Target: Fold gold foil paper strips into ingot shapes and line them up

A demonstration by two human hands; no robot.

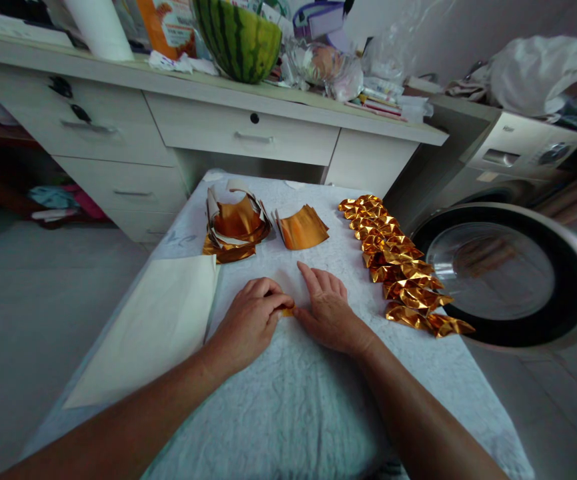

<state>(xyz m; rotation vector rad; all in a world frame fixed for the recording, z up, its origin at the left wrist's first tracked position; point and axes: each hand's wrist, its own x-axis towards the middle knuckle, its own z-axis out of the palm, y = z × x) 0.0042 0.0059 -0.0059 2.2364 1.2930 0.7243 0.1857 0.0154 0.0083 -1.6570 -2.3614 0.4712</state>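
Observation:
A small piece of gold foil paper (287,312) lies on the cloth-covered table between my hands. My left hand (253,317) is closed, its thumb and fingers pinched on the foil's left side. Flat on the cloth, my right hand (329,310) has its fingers spread and its thumb at the foil's right edge. Beyond them sit a curved stack of gold sheets (302,228) and a bundle of gold and white paper (238,223). Rows of folded gold foil pieces (403,267) run down the right side.
A large pale sheet (153,327) covers the table's left part. Behind stands a white desk (238,123) bearing a cut watermelon (241,40) and plastic bags. An open washing machine door (503,267) is close to the table's right edge.

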